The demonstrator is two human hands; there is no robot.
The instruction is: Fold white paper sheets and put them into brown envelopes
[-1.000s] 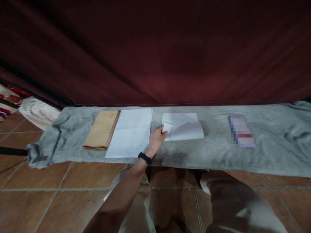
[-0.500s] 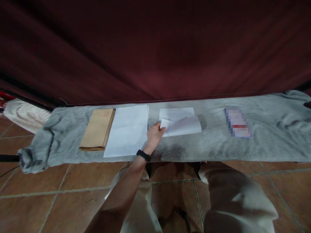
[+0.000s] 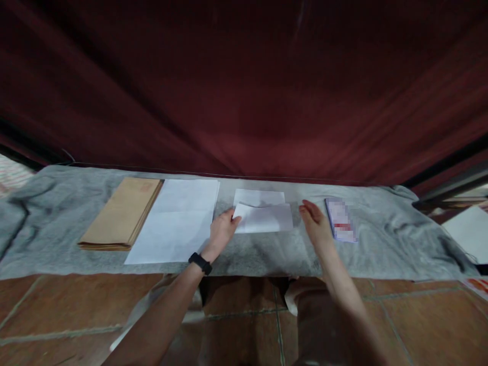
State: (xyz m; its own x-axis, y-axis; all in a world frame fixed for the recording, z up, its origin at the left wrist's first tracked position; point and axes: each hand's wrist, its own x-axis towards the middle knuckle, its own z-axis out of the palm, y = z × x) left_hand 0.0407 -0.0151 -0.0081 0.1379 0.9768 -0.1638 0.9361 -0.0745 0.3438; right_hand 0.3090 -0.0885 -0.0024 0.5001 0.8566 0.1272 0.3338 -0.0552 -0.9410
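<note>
The exact kind of place could not be told, but it looked like a makeshift, curtained-off booth: a dark red curtain (image 3: 259, 101) hung behind a narrow surface draped in grey cloth (image 3: 389, 254), dark bars (image 3: 450, 160) flanked it, and reddish-brown tiles (image 3: 72, 305) covered the floor.

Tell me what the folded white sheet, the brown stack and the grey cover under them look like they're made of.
Folded white sheet: paper, smooth and matte, judging by its thin edges. Brown stack: probably kraft paper, dull tan, with thin layers showing along its side. Grey cover: soft fabric, perhaps fleece, matte, with loose wrinkles; the exact fibre I can't tell.
</note>
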